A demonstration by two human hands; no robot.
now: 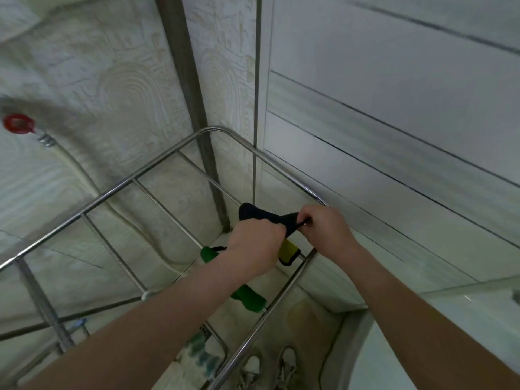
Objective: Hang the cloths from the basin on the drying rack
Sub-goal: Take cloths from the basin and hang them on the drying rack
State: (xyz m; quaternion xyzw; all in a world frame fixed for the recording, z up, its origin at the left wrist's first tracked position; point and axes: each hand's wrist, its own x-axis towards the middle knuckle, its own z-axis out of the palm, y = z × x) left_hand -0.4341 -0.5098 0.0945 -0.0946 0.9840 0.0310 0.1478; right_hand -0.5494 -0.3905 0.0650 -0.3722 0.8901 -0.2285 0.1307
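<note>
A steel drying rack [135, 180] with several cross bars fills the middle of the view. Both hands hold a small black cloth [254, 213] above the rack's far right corner. My left hand [254, 243] grips its near end from the left, and my right hand [323, 229] pinches its right end. A yellow cloth [288, 252] with a dark edge hangs on a bar just below my hands. Two green cloths [249, 298] hang on bars closer to me, one partly hidden behind my left forearm. The basin is not in view.
A tiled wall [394, 108] stands close on the right and a textured wall with a grey pipe [194, 108] behind the rack. A red tap with a white hose [18, 123] is at left. White shoes [284, 364] lie on the floor below. A white ledge [450, 305] sits at right.
</note>
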